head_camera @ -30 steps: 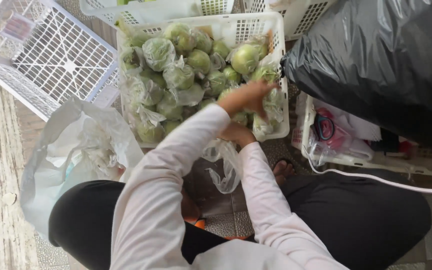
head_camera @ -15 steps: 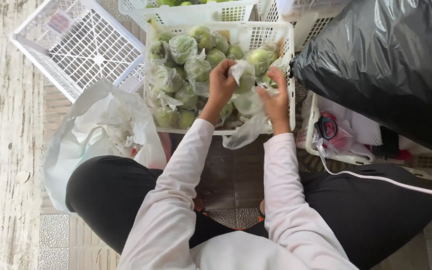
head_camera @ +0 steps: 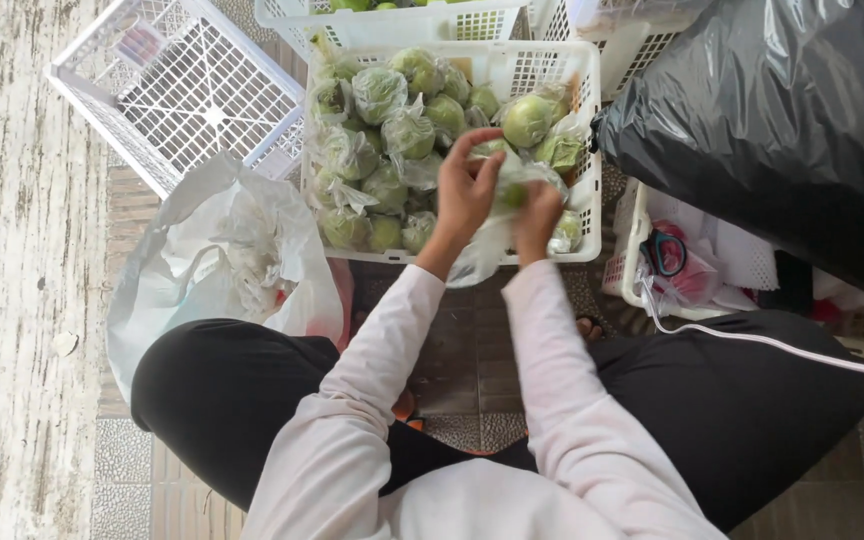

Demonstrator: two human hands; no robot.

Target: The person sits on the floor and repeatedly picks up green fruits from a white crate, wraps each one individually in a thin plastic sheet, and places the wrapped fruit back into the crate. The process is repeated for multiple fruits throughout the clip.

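A white plastic crate (head_camera: 592, 150) in front of me is full of green fruits (head_camera: 380, 92), several wrapped in clear plastic. Both my hands are over its near right part. My left hand (head_camera: 464, 190) and my right hand (head_camera: 536, 212) together grip a clear plastic bag (head_camera: 492, 235) with a green fruit (head_camera: 515, 194) inside it. The bag's loose end hangs down over the crate's near rim.
An empty white crate (head_camera: 182, 85) lies tilted at the upper left. A crumpled white plastic bag (head_camera: 222, 250) sits by my left knee. A large black bag (head_camera: 782, 120) fills the upper right, over a white basket (head_camera: 637, 270) with small items. A white cable (head_camera: 782, 345) crosses my right leg.
My hands have come closer together over the crate and closed around the bagged fruit. The view has shifted slightly.
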